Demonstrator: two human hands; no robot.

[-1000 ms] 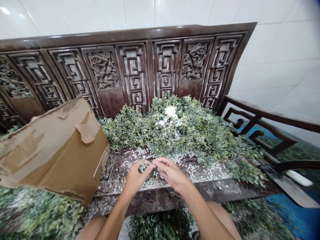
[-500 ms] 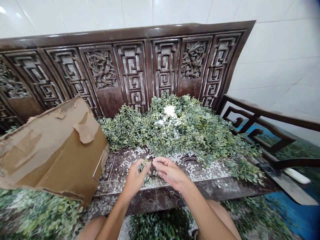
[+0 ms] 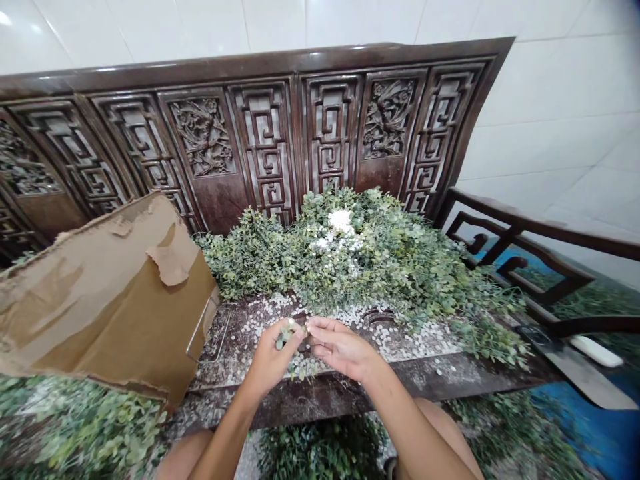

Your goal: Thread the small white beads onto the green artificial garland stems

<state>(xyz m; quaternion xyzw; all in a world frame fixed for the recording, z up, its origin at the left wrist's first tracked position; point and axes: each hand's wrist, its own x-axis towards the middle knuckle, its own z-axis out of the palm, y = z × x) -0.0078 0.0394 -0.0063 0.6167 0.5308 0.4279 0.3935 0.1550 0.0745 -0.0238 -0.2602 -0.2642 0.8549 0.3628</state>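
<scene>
My left hand (image 3: 274, 353) is closed round a small green sprig (image 3: 285, 333), whose leaves poke out between thumb and fingers. Facing it, my right hand (image 3: 341, 347) has its thumb and fingertips pinched together at the sprig's end; what they grip is too small to make out. Both hands are over the front of a dark wooden bench seat (image 3: 340, 400). Small white discs (image 3: 390, 340) are scattered on the seat. Behind the hands lies a large heap of green artificial foliage (image 3: 400, 260), with a white pile (image 3: 340, 221) of pieces on top.
A torn cardboard box (image 3: 125, 300) stands at the left beside a bent wire frame (image 3: 200, 333). The carved backrest (image 3: 270, 147) rises behind. At the right are an armrest (image 3: 525, 233) and a broad blade (image 3: 590, 380). More foliage (image 3: 320, 450) lies below.
My right fingertips have come closer to my left ones and now meet at the sprig. The sprig has turned slightly, showing more of its leaves.
</scene>
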